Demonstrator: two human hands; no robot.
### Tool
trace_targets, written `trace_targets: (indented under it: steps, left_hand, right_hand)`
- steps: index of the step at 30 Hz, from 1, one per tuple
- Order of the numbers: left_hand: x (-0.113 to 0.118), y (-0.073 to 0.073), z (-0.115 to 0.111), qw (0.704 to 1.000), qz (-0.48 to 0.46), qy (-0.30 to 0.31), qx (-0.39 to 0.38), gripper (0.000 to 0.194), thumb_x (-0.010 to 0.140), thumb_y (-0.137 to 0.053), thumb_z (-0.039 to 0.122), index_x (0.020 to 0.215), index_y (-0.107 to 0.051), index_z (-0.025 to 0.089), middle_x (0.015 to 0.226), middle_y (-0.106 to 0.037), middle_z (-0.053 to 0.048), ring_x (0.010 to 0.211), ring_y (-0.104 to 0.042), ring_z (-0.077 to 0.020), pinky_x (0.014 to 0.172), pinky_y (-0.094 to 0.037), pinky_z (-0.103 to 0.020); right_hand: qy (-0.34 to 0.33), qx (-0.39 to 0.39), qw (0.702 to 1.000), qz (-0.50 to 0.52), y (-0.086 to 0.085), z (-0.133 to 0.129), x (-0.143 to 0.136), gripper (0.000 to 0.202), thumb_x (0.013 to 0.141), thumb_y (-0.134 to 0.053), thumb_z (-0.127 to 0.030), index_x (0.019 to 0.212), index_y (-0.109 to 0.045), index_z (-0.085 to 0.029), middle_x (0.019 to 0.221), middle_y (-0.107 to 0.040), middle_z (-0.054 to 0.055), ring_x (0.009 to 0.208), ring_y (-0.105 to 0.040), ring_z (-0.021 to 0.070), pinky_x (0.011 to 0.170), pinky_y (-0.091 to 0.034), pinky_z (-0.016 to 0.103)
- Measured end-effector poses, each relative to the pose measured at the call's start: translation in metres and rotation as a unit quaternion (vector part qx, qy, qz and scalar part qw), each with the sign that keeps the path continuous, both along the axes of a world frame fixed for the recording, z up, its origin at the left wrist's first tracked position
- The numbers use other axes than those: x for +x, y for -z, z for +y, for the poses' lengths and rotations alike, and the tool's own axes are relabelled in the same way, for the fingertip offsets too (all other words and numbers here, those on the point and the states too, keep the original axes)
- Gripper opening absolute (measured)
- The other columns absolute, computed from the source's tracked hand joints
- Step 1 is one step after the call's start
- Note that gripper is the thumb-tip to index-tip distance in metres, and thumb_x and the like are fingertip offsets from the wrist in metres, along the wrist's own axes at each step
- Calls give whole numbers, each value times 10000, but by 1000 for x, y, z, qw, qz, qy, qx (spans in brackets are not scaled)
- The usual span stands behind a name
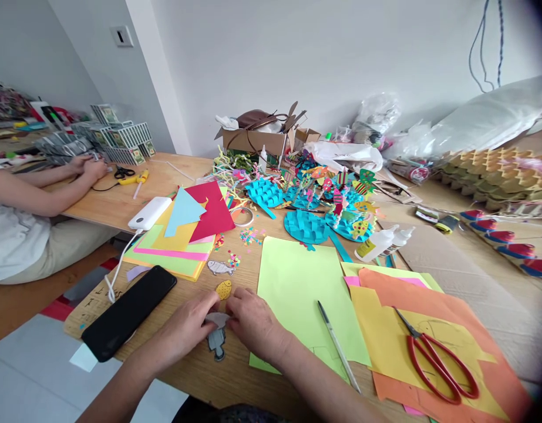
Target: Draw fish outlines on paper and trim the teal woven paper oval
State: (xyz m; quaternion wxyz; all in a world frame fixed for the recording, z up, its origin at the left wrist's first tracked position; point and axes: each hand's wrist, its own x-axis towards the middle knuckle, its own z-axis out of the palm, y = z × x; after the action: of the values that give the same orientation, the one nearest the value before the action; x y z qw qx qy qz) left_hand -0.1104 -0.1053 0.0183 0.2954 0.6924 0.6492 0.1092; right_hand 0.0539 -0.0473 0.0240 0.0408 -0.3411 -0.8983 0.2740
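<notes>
hands (256, 324) hold grey cutout (218, 319), bottle labels (366, 249) unreadable.

Layout of the wooden table (185, 376). Left: black rectangular smartphone (130, 314); behind it, white plastic power bank (150, 213) beside multicoloured paper sheets (165, 252). Centre: grey paper cutout (216, 342), yellow oval paper fish (224, 289) behind it. Right of both: light-green rectangular paper sheet (297, 276), slim grey pen (335, 338) on it. Farther right: red-handled metal scissors (433, 358) on yellow-and-orange paper sheets (376, 329). Behind: blue woven-paper rounds (306, 226); behind these, brown cardboard box (253, 143).
</notes>
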Motion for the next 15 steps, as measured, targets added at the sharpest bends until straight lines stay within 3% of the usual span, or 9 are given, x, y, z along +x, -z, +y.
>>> trace_targets:
  steps: [4,8,11,13,15]
  left_hand:
    - [-8,-18,3,998,-64,-4,-4,53,806,-422,237,789,-463,211,723,-524,32,677,-515,-134,612,-410,-223]
    - [-24,-42,13,988,-120,-66,70,169,841,-420,342,838,-514,201,743,-545,17,688,-529,-144,609,-427,-224]
    - [-35,-46,31,990,8,-44,134,188,844,-419,280,959,-537,191,896,-597,-26,825,-563,-183,724,-453,-269]
    - [-37,-40,47,984,97,1,149,221,816,-439,187,1013,-541,182,1046,-588,-63,1002,-528,-215,877,-409,-322]
    - [-36,-31,63,982,125,36,140,239,772,-484,124,992,-556,180,1094,-573,-77,1083,-484,-230,946,-361,-344]
  right_hand:
    - [4,-38,999,34,-11,8,10,115,787,-563,-140,758,-664,-189,781,-639,11,748,-570,138,662,-406,218]
    - [51,-57,995,62,-30,12,35,147,807,-516,-105,766,-648,-154,706,-620,-1,637,-535,105,566,-369,187]
    - [85,-92,988,91,-40,5,56,153,803,-516,-113,725,-637,-165,652,-591,-28,597,-504,92,529,-340,173]
    - [106,-124,981,103,-42,-3,65,146,787,-525,-101,719,-638,-164,631,-574,-35,580,-482,89,518,-323,173]
    - [119,-143,977,101,-42,-10,72,146,772,-531,-82,719,-644,-159,631,-571,-33,581,-474,89,523,-317,174]
